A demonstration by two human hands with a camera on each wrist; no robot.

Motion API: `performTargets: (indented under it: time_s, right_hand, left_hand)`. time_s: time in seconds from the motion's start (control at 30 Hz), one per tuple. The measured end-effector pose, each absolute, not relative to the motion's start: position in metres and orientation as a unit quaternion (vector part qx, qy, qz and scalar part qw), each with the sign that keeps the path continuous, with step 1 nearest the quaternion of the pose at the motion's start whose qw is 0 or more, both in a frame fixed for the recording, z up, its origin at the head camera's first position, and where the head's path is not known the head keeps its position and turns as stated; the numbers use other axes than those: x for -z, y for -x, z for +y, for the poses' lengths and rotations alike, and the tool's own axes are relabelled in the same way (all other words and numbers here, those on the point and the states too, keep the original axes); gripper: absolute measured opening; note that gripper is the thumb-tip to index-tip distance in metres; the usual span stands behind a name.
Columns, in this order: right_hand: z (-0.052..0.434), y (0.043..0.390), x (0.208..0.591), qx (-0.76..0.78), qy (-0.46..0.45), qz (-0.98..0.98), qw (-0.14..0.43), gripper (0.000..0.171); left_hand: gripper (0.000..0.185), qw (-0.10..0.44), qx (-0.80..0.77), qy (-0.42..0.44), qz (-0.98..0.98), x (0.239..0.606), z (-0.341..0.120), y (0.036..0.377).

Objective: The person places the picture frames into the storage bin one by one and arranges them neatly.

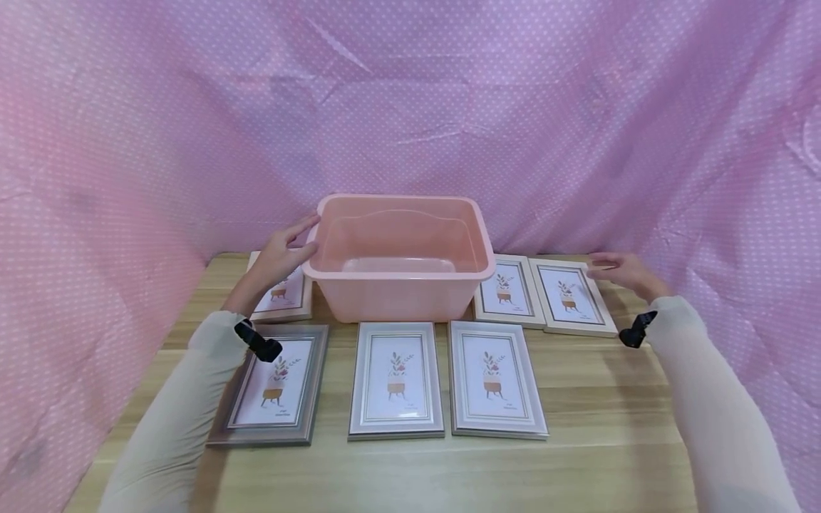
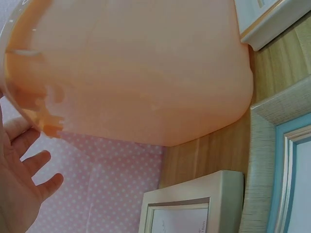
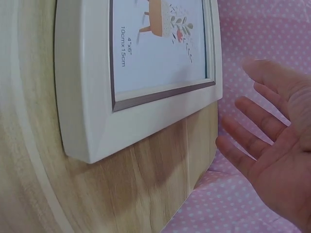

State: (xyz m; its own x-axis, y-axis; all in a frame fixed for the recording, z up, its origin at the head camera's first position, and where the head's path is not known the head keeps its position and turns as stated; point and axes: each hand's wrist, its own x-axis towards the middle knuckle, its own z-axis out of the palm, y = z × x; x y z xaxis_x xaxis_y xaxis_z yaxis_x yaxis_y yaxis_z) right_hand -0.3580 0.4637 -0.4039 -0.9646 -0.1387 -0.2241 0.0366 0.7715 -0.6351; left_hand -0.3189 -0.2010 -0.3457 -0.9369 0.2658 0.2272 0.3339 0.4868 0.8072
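Pink tub (image 1: 399, 260) stands upright, mouth up, at the back centre of the wooden worktop (image 1: 577, 399), close to the dotted pink cloth (image 1: 449, 107) behind.

Left hand (image 1: 282, 253): fingers straight and loosely spread, tips at the tub's left rim; left wrist view shows the palm beside the tub wall, gripping nothing. Contact with the rim cannot be told.

Right hand (image 1: 618, 272): flat, fingers spread, hovering over the far right corner of the outermost cream frame (image 1: 573, 295), holding nothing. It is well apart from the tub.

Six picture frames lie flat around the tub: one to its left under the left hand (image 1: 285, 296), two to its right, three in a row in front (image 1: 396, 377).
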Motion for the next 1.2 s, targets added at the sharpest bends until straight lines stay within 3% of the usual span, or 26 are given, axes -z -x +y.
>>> performTargets:
  time_s: [0.27, 0.67, 1.2]
  right_hand:
    - [0.466, 0.372, 0.413, 0.347, 0.03, 0.93, 0.12, 0.065]
    - [0.468, 0.383, 0.423, 0.351, 0.02, 0.924, 0.151, 0.068]
    - [0.475, 0.399, 0.447, 0.347, -0.014, 0.928, 0.132, 0.076]
  left_hand:
    - [0.055, 0.049, 0.472, 0.154, -0.867, 0.348, -0.196, 0.314]
    - [0.055, 0.047, 0.479, 0.154, -0.863, 0.352, -0.194, 0.31]
    - [0.054, 0.059, 0.499, 0.161, -0.85, 0.364, -0.197, 0.32]
